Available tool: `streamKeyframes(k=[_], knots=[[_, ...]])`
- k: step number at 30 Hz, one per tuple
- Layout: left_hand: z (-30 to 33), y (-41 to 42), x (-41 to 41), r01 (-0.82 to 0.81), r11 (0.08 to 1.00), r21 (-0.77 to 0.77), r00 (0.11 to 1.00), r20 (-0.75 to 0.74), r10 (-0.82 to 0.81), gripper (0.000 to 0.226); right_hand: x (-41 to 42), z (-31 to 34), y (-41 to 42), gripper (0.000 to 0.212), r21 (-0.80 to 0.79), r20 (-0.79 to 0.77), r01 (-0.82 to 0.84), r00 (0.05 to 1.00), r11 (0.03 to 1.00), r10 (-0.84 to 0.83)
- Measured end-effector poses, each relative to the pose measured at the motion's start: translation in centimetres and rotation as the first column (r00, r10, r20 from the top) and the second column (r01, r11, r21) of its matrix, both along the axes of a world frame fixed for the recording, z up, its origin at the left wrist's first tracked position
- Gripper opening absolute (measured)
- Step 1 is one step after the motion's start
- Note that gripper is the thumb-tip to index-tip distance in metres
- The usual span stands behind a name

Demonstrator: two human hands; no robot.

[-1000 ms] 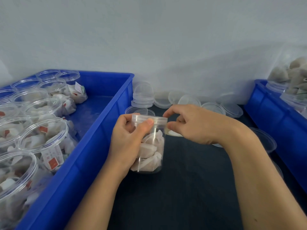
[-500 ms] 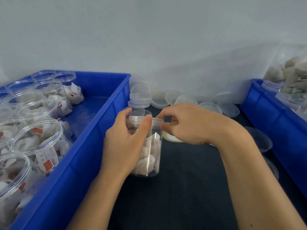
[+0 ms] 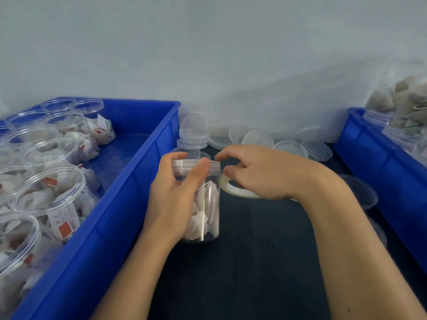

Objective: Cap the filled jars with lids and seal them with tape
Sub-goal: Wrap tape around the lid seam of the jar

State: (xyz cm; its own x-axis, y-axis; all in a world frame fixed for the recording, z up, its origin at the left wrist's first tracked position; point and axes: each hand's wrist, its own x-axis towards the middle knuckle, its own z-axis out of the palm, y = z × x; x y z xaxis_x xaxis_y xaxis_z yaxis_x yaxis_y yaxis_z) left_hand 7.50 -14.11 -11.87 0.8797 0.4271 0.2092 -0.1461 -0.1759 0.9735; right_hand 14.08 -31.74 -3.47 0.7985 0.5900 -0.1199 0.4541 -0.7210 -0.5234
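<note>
A clear jar (image 3: 205, 209) filled with white tea bags stands upright on the dark table, a clear lid (image 3: 196, 164) on its top. My left hand (image 3: 175, 195) grips the jar around its upper half, thumb on the lid's edge. My right hand (image 3: 258, 174) holds a roll of pale tape (image 3: 233, 189) just right of the lid, index finger and thumb curled near the rim. The tape strip itself is too clear to make out.
A blue crate (image 3: 129, 181) on the left holds several open filled jars (image 3: 48, 188). Loose clear lids (image 3: 194, 137) lie stacked and scattered along the wall. A second blue crate (image 3: 379, 167) with filled jars stands at the right. Empty clear tubs (image 3: 362, 192) sit beside it.
The jar has turned a little in my left hand, whose thumb slid up to the lid edge. My right hand has drawn slightly right, baring the tape roll beneath it.
</note>
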Motion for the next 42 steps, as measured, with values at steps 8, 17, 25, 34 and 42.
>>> streamKeyframes(k=[8, 17, 25, 34, 42], knots=[[-0.3, 0.5, 0.0, 0.083, 0.978, -0.191, 0.996, 0.032, -0.079, 0.04, 0.6, -1.1, 0.4, 0.022, 0.017, 0.017, -0.001, 1.0, 1.0, 0.001], [-0.1, 0.7, -0.1, 0.16, 0.936, -0.314, 0.987, 0.024, -0.161, 0.057, 0.4, -1.1, 0.4, 0.013, 0.019, 0.055, -0.019, 0.998, 1.0, 0.018], [0.5, -0.1, -0.2, -0.031, 0.996, 0.089, 0.996, -0.076, 0.037, 0.069, 0.1, -0.6, 0.4, 0.014, 0.009, 0.088, -0.006, 0.996, 1.0, 0.006], [0.7, -0.9, -0.3, -0.174, 0.963, 0.208, 0.982, -0.033, 0.185, 0.061, -1.6, 0.1, 2.5, 0.02, -0.092, 0.273, 0.008, 0.962, 0.996, 0.017], [0.5, -0.3, -0.1, -0.117, 0.986, 0.122, 0.992, -0.031, 0.122, 0.043, -0.4, 0.0, 0.8, 0.027, 0.034, 0.049, -0.024, 0.999, 0.999, 0.023]])
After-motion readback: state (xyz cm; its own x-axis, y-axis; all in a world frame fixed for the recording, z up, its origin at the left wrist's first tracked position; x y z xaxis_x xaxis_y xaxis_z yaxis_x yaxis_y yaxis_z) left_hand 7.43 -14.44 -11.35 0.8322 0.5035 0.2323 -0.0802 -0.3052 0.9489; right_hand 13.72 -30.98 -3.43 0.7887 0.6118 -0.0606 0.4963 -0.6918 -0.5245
